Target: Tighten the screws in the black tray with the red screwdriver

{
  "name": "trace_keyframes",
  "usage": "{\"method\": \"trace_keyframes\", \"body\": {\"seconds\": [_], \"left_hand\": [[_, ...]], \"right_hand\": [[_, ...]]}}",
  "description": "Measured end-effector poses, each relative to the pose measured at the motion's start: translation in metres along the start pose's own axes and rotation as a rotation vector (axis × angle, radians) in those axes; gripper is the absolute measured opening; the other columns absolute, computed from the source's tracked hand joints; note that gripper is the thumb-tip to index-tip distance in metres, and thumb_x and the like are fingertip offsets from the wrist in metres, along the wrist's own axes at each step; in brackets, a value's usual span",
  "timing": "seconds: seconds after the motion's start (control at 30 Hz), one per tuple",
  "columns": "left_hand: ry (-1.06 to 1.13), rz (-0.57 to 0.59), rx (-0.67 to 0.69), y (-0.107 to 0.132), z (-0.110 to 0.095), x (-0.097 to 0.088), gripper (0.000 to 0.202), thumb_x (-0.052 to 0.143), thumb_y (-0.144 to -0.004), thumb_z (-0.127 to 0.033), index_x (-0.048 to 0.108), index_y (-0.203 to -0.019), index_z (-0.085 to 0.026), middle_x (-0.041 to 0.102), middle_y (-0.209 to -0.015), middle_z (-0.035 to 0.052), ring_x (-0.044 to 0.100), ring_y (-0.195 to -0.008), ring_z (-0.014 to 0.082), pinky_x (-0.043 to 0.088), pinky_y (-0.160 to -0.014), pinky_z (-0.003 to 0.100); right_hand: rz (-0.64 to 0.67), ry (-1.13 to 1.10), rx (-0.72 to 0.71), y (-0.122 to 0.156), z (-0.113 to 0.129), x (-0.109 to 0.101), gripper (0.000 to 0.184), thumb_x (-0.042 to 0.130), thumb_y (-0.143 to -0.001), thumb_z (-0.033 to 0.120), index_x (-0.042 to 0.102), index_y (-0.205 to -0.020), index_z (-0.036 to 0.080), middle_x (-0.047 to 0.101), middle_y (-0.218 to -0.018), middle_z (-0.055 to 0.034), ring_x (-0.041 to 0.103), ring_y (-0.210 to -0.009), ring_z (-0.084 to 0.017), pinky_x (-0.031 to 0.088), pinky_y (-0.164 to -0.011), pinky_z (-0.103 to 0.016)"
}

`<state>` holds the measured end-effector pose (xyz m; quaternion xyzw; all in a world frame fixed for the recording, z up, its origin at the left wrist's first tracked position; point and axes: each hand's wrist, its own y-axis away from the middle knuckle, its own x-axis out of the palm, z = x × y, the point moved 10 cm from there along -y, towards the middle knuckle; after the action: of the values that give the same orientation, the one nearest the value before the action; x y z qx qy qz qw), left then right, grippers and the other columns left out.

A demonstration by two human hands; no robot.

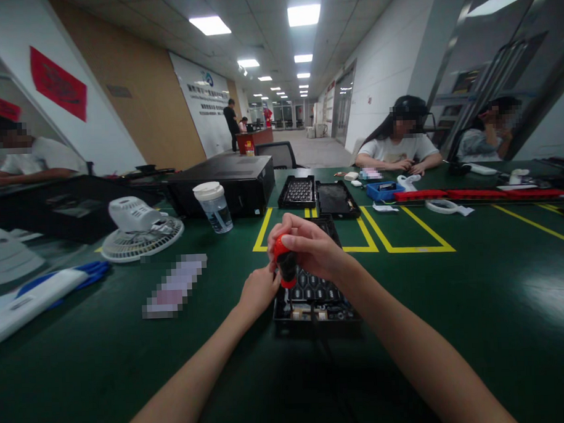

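Note:
My right hand [306, 244] is closed around the red and black handle of a screwdriver [285, 265], held upright over a black tray-like part [315, 297] with rows of cells. My left hand [258, 290] rests at the left edge of that black part, fingers curled against it near the screwdriver's lower end. The tool's tip is hidden behind my hands. The part lies on the green table [452, 304] just in front of me.
Two more black trays [318, 196] lie inside yellow floor-tape outlines farther back. A white desk fan [141, 232], a lidded plastic cup [214, 206] and a black box [230, 179] stand at left. Other people sit across and at left; blue bin [384, 190] and red strip [480, 194] at right.

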<state>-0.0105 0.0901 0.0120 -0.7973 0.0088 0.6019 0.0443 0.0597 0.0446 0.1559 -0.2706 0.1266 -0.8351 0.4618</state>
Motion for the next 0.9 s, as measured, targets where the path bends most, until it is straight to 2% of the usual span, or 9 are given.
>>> {"method": "trace_keyframes", "body": {"seconds": [0.17, 0.5, 0.77, 0.9], "left_hand": [[0.003, 0.029, -0.032, 0.0, 0.0, -0.001, 0.032, 0.033, -0.087, -0.033, 0.057, -0.102, -0.018, 0.064, -0.093, 0.0095, 0.058, -0.095, 0.0224, 0.041, -0.081, 0.03], [0.056, -0.005, -0.028, 0.003, -0.003, -0.005, 0.034, 0.033, -0.087, -0.035, 0.059, -0.101, -0.018, 0.064, -0.097, 0.0095, 0.057, -0.098, 0.0215, 0.041, -0.081, 0.028], [0.03, -0.023, -0.011, 0.001, 0.0, -0.002, 0.031, 0.032, -0.086, -0.035, 0.057, -0.091, -0.017, 0.065, -0.086, 0.0086, 0.062, -0.08, 0.0196, 0.042, -0.067, 0.025], [-0.004, -0.007, 0.003, 0.001, -0.001, -0.001, 0.032, 0.029, -0.087, -0.036, 0.055, -0.095, -0.018, 0.065, -0.082, 0.0075, 0.061, -0.072, 0.0188, 0.041, -0.061, 0.024]], "right_hand": [[-0.013, 0.041, 0.019, 0.0, 0.0, 0.001, 0.015, 0.058, -0.075, 0.022, 0.044, -0.078, 0.017, 0.054, -0.079, -0.0006, 0.056, -0.07, -0.012, 0.049, -0.06, -0.027], [-0.04, 0.142, -0.005, -0.001, 0.008, 0.002, 0.015, 0.059, -0.075, 0.022, 0.045, -0.074, 0.017, 0.051, -0.078, 0.0012, 0.054, -0.065, -0.009, 0.048, -0.059, -0.025], [-0.116, 0.273, -0.051, 0.0, 0.014, -0.007, 0.019, 0.062, -0.072, 0.025, 0.045, -0.071, 0.017, 0.052, -0.077, 0.0013, 0.052, -0.064, -0.008, 0.045, -0.062, -0.024], [-0.147, 0.306, -0.075, 0.001, 0.018, -0.01, 0.02, 0.062, -0.072, 0.023, 0.044, -0.07, 0.016, 0.05, -0.071, 0.0028, 0.051, -0.062, -0.008, 0.041, -0.057, -0.021]]}}
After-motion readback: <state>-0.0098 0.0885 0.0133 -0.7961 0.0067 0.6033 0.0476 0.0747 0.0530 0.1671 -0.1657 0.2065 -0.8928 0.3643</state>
